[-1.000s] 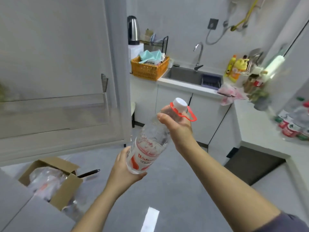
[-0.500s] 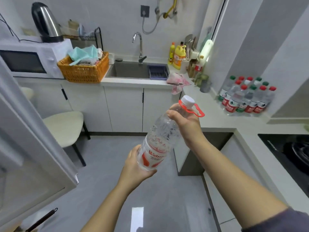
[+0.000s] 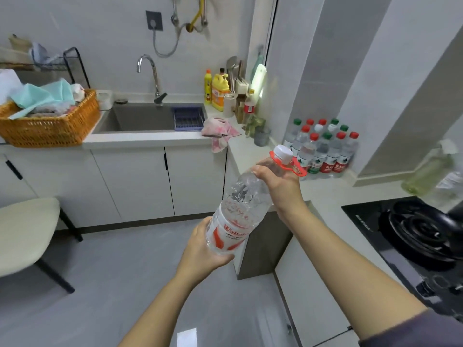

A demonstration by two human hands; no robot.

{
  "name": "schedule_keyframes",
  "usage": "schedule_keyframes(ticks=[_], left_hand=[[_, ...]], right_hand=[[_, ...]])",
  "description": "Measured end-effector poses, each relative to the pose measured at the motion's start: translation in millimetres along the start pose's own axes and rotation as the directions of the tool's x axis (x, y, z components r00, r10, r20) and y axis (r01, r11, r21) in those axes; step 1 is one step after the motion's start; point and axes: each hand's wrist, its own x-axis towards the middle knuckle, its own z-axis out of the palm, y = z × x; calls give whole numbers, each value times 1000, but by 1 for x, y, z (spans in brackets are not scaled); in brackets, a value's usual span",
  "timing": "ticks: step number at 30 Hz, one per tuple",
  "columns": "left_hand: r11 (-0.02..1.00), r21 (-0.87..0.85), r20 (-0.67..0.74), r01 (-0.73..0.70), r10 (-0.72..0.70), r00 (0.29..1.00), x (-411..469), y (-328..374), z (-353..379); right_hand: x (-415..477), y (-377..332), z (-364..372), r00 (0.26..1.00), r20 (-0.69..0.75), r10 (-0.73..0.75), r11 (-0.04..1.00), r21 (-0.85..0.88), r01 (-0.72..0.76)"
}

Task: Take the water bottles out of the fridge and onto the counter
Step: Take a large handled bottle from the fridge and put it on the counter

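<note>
Water bottle up in mid-air over the floor, carried between both hands and not yet on the bench. It lies tilted: white cap and red carry ring point up and to the far right, with the base down at the near left. The right hand has its fingers wrapped round the shoulder just below the ring, and the left hand cups the base, fingers curled under it.

The cap end aims straight at the bench corner, where a cluster of small bottles with red, green and white caps stands against the wall. The right hand is the nearer one, so it looks set to lead while the bottle is stood upright beside that group.

The red-and-white label reads "Wah…" before curving out of view, and the small print below it is too fine to read.
</note>
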Motion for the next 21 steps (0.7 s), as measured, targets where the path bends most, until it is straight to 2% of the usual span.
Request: schedule_keyframes(ticks=[13, 21], left_hand=[[996, -82, 78, 30, -24, 997, 122, 43, 155], [994, -102, 241, -32, 56, 969, 197, 66, 223]], right_hand=[[116, 42, -148, 997, -51, 65, 998, -8, -66], [165, 72, -220, 966, -245, 80, 994, -49, -94]])
